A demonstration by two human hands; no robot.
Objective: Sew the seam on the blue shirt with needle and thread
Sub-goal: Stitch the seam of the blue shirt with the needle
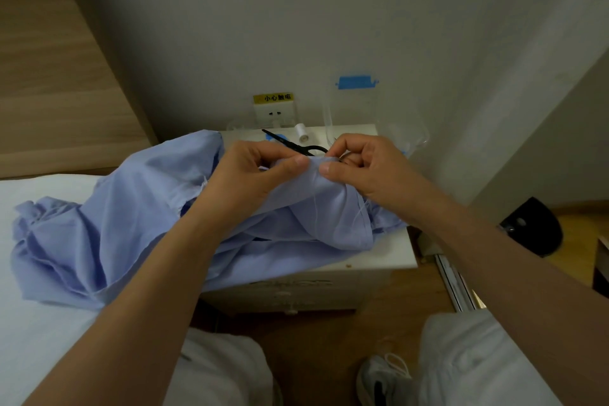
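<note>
Pinches a raised fold of the blue shirt with the left hand, thumb on top and fingers curled beneath, just left of frame centre. Pinches the same fold from the other side with the right hand, thumb tip pressed on the cloth, fingers curled above it. Thumb tips close together, not quite touching. Fold held lifted above the white nightstand. Thin white thread trailing down the cloth from below the right thumb towards the folded edge.

Rest of the shirt draped down and to the left, crumpled, over the nightstand's top and front edge and onto the white bed at lower left.

Behind the hands, on the nightstand: black scissors, handles partly hidden by the fingers, blades pointing up and left. Just beside them, near the wall, a white spool standing upright.

On the wall above, a socket with a yellow label over it. To its right, a clear plastic bag fixed with blue tape.

At upper left, a wooden headboard. Along the bottom of the frame, pale trousers on both legs and a white shoe on the wooden floor. At the right edge, a black object, kind unclear.
</note>
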